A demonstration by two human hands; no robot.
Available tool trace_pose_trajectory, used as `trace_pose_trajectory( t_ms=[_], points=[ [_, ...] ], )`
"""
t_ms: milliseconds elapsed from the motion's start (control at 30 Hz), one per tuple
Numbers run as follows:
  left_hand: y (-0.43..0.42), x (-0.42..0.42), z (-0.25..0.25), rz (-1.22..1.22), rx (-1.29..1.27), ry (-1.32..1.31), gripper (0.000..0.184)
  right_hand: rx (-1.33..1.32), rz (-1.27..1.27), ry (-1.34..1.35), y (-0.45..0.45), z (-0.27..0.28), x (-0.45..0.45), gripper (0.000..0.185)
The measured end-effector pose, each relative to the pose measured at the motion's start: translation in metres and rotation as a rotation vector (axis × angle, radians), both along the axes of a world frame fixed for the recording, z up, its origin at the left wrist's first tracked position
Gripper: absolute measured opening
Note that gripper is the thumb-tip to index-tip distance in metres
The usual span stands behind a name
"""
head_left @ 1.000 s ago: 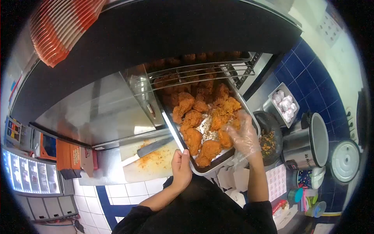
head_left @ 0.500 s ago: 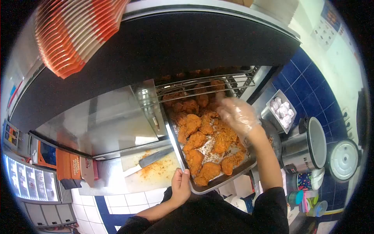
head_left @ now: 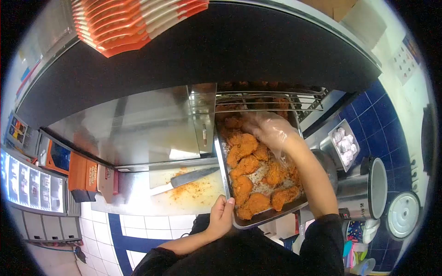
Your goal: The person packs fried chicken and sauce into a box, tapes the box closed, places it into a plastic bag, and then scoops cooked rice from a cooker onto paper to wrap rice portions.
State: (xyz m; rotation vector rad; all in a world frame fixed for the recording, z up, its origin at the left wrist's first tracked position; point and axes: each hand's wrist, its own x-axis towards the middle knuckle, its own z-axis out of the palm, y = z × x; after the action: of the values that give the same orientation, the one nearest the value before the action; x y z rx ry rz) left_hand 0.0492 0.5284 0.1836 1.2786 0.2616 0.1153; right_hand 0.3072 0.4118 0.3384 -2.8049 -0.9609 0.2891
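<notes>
A metal tray [head_left: 221, 161] of breaded fried chicken pieces [head_left: 246, 165] slants out of a heated cabinet. My bare left hand [head_left: 222, 216] grips its near left corner, thumb over the rim. My right hand [head_left: 267, 131], in a clear plastic glove, reaches over the far part of the tray, just in front of the wire rack [head_left: 271, 103]. Its fingers are down among the chicken and smeared, so I cannot make out whether they hold a piece. Crumbs cover the bare metal between the pieces.
A knife [head_left: 193, 176] lies on a crumb-strewn cutting board [head_left: 161, 202] to the left. On the right stand a steel container of white wrapped balls [head_left: 344, 145] and a large steel pot [head_left: 368, 188]. Stacked red-and-white cartons [head_left: 133, 23] hang at the upper left.
My right hand has moved farther in and leftward over the tray, toward the rack. The left hand keeps its hold on the tray corner. The whole view has shifted slightly.
</notes>
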Motion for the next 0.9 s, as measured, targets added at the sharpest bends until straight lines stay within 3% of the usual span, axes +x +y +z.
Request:
trace_pose_trajectory(
  t_ms=[133,200,400,533,600,633,867,900],
  points=[
    [0.002,0.000,0.001,-0.010,-0.027,0.024,0.027,-0.066,0.022,-0.004,0.007,-0.010,0.014,0.060],
    [0.002,-0.001,-0.003,-0.011,-0.029,0.027,0.027,-0.223,0.019,0.134,0.012,-0.004,0.020,0.068],
    [0.003,-0.004,-0.004,-0.002,-0.042,0.047,0.028,-0.238,0.166,0.132,0.003,0.001,0.017,0.076],
    [0.008,-0.002,-0.001,-0.033,-0.040,0.084,0.028,-0.170,0.088,0.238,0.010,0.013,0.017,0.068],
    [0.006,-0.001,-0.006,-0.007,-0.016,0.033,0.028,-0.040,0.118,-0.172,0.010,-0.011,0.013,0.061],
    [0.005,-0.001,-0.008,0.018,0.008,-0.014,0.028,-0.188,0.049,-0.105,0.012,-0.008,0.008,0.056],
    [0.007,-0.004,0.000,-0.027,-0.060,0.094,0.028,-0.117,0.002,-0.348,0.025,-0.033,0.031,0.054],
    [0.007,-0.005,-0.003,-0.028,-0.060,0.100,0.028,-0.136,-0.040,-0.153,0.032,-0.013,0.027,0.054]
  ],
)
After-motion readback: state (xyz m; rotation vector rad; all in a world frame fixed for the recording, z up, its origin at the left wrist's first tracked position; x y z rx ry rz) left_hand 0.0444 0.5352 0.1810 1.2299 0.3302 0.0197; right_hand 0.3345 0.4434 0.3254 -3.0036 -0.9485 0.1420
